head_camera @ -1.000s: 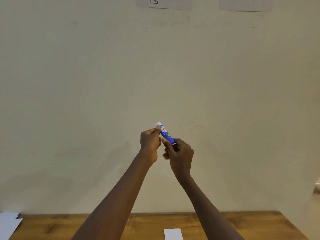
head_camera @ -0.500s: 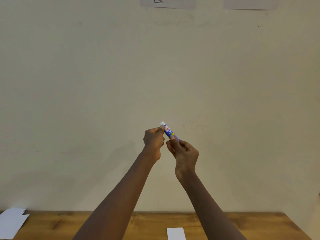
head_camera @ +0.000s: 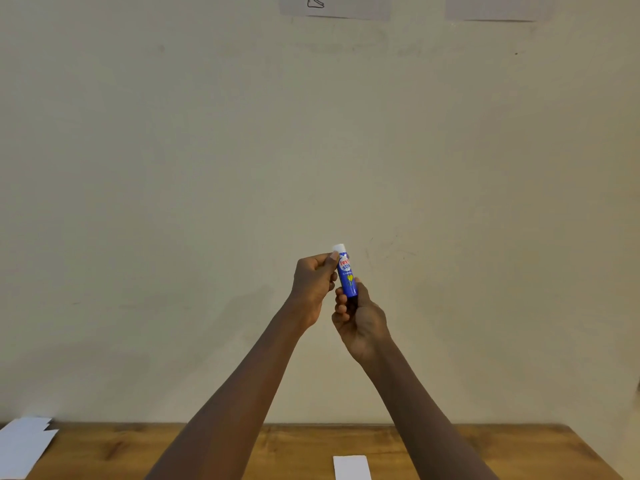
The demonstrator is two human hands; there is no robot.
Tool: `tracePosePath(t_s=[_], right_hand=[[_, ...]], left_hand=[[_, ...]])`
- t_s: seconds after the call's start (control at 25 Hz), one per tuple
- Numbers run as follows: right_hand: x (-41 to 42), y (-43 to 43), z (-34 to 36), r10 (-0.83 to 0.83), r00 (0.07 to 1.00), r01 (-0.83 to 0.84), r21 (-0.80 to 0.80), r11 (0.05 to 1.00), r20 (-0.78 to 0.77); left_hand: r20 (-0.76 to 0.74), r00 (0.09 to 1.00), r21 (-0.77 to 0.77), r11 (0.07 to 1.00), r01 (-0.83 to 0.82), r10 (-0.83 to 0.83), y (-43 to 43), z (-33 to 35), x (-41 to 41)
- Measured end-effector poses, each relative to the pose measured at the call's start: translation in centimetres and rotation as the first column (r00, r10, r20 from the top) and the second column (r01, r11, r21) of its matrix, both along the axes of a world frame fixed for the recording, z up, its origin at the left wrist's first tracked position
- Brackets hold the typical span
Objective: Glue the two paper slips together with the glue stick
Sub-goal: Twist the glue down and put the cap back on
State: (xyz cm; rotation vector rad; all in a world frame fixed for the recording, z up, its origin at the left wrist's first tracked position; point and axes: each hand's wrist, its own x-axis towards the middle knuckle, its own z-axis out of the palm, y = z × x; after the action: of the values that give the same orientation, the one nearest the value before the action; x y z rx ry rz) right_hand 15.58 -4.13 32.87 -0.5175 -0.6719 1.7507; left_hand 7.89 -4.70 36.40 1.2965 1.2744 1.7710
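I hold a blue glue stick (head_camera: 347,276) with a white cap nearly upright in front of the wall, well above the table. My right hand (head_camera: 360,320) grips its lower end. My left hand (head_camera: 314,280) pinches the white cap at the top with thumb and fingers. A white paper slip (head_camera: 351,467) lies on the wooden table (head_camera: 485,452) at the bottom edge of the view, between my forearms. Only one slip is clearly visible there.
A stack of white paper sheets (head_camera: 24,445) lies at the table's left end. A plain cream wall fills most of the view, with two paper sheets (head_camera: 334,6) pinned at the top.
The glue stick has turned from a slanted pose to nearly upright. My right hand has slid lower on the tube, and both hands shifted slightly right.
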Motion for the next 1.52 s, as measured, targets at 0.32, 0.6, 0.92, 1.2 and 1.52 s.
tracePosePath(t_s=[0.32,0.6,0.92,1.2,1.52], right_hand=[[-0.4,0.6,-1.0,-0.637,0.707,0.423,0.539,0.729,0.307],[1.4,0.5,-0.5,0.043,0.967,-0.072,0.108,0.991,0.252],[1.5,0.1,-0.7,0.129,0.989,-0.137,0.131,0.982,0.068],[1.3,0.0,-1.1,0.089,0.968,-0.130,0.166,0.978,0.233],[1.2,-0.2,-0.9,-0.058,0.923,-0.042,0.251,0.967,0.381]], left_hand=[[0.043,0.957,-0.037,0.958,-0.286,0.287,0.1,0.2,2.3],[0.084,0.993,-0.042,0.996,-0.081,0.085,0.0,-0.7,1.4],[0.307,0.946,-0.023,0.993,0.119,-0.106,-0.7,-0.4,0.6],[0.566,0.790,0.176,0.971,0.163,-0.235,-0.5,0.3,-0.4],[0.340,0.921,0.195,0.972,0.131,-0.192,-0.3,-0.1,-0.8]])
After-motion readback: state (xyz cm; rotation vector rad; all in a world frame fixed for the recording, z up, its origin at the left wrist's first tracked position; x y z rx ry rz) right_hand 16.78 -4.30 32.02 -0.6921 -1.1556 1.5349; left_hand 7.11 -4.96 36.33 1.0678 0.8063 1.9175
